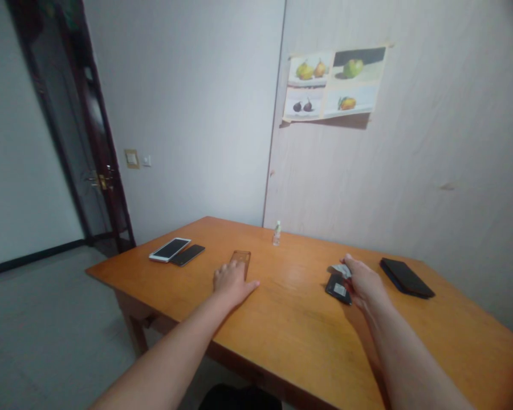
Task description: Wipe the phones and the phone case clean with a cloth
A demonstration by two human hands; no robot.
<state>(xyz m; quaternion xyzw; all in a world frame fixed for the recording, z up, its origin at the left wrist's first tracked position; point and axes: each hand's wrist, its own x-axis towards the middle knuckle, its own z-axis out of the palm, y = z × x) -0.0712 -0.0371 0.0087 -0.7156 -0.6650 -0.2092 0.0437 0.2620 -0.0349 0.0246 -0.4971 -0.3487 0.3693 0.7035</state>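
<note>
My left hand [233,283] lies on the near part of a clear brownish phone case [243,257], its thumb spread to the right. The fingers cover part of the case. In my right hand [363,282] a small, thin, whitish-grey piece [341,270] is pinched between thumb and fingers; its exact kind is not clear. Just below it, a flat black object with a white label [338,289] rests on the table, close to the fingers. Whether the right fingers touch that black object, I cannot tell.
On the wooden table [282,307], a white-framed tablet or phone [170,249] and a dark phone [188,255] lie at left. A small clear bottle [277,233] stands near the back. Black flat folders or notebooks [406,277] lie at right. A wall rises behind.
</note>
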